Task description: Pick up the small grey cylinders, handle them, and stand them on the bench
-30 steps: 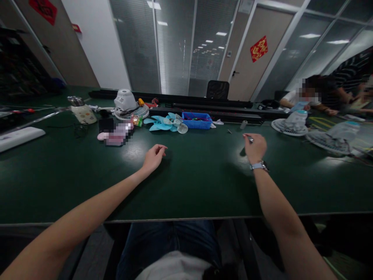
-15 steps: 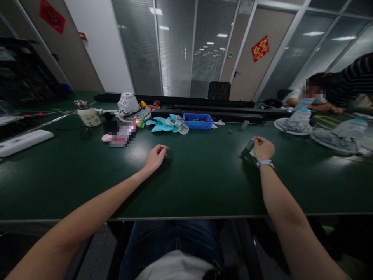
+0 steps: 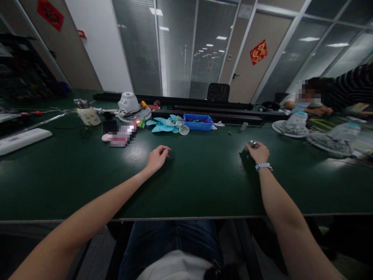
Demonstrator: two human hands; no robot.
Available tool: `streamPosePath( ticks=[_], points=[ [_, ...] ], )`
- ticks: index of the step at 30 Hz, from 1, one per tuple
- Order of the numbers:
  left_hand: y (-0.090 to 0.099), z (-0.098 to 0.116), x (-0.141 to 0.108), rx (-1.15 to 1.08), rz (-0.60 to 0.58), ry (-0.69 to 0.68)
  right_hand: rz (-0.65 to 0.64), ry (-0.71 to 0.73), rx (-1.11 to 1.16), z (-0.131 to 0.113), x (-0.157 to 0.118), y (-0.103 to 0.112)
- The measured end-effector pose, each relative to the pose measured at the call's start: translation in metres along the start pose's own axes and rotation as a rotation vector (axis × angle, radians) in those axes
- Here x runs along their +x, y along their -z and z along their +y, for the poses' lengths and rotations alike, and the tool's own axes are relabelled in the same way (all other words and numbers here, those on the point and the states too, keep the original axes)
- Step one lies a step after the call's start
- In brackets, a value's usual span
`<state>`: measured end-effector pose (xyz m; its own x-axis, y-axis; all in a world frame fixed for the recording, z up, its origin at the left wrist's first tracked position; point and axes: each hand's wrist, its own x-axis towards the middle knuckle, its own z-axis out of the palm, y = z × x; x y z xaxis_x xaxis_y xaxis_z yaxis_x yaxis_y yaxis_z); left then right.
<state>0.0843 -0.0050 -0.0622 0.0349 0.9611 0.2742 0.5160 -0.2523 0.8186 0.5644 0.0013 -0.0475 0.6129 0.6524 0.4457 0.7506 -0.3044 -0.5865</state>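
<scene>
My right hand [image 3: 259,152] is closed around a small grey metal cylinder [image 3: 253,144] just above the green table [image 3: 198,175]; its top end shows between thumb and fingers. My left hand [image 3: 157,157] hovers over or rests on the table at centre left, fingers loosely curled together, with nothing visible in them. Beyond my right hand stands another small cylinder [image 3: 244,126], and a tiny pin-like piece [image 3: 230,133] lies to its left. Light blue fan blades [image 3: 164,124] lie behind my left hand, next to a blue bin [image 3: 198,122] holding small parts.
A white fan part [image 3: 128,103], a bottle [image 3: 87,112], a phone-like item [image 3: 121,137] and a power strip [image 3: 25,140] sit at the left. More fan parts [image 3: 295,124] are at the right, near a person's hands [image 3: 322,111]. Black bars [image 3: 215,112] lie along the back.
My right hand has turned and moved slightly left and down, and the metal cylinder has tipped so that its end faces up. My left hand has barely moved.
</scene>
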Motion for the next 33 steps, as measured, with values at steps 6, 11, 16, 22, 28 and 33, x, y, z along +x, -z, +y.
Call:
streamPosePath(
  ticks=[6,11,16,22,28,33],
  points=[
    [0.001,0.004,-0.005,0.007,-0.076,-0.049,-0.279,0.227,0.445,-0.084,-0.067,-0.019],
    [0.0,0.027,-0.023,-0.039,-0.182,-0.183,-0.634,0.519,0.684,-0.156,-0.157,-0.026],
    [-0.004,0.044,-0.036,-0.005,-0.285,-0.295,-0.756,0.636,0.658,-0.17,-0.191,-0.018],
    [-0.01,0.043,-0.032,-0.023,-0.313,-0.296,-0.789,0.633,0.648,-0.166,-0.19,-0.017],
    [-0.02,0.044,-0.027,-0.086,-0.276,-0.265,-0.811,0.659,0.657,-0.167,-0.191,-0.017],
    [-0.019,0.049,-0.021,-0.12,-0.197,-0.273,-0.826,0.662,0.661,-0.167,-0.191,-0.016]
  ],
)
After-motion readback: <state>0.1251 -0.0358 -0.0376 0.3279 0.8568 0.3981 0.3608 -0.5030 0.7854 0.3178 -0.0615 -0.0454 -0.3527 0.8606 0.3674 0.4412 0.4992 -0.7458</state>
